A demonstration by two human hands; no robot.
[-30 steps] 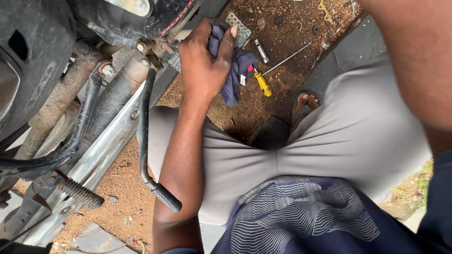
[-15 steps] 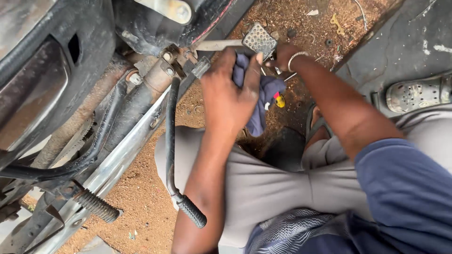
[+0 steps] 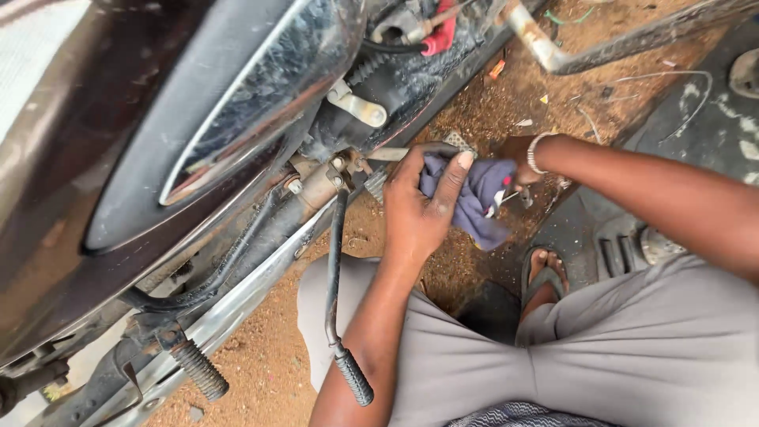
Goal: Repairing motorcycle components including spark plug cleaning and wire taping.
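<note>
i see the left hand point(image 3: 423, 209) in the middle of the view, fingers curled over a dark blue rag point(image 3: 474, 202) and gripping it. the rag is pressed against the lower side of the motorbike point(image 3: 198, 142), just right of the kick lever point(image 3: 336, 292), and its loose end hangs down toward the sandy ground point(image 3: 261, 364). the right hand point(image 3: 518, 158) comes from the right, with a metal bracelet point(image 3: 536, 153) on the wrist. it touches the far right edge of the rag; it seems closed on a small tool, but the rag hides most of the fingers, so i cannot tell for sure. the lever hangs down beside the left forearm, its rubber end near my knee. a foot in a sandal point(image 3: 545, 273) stands on the ground below the rag.
</note>
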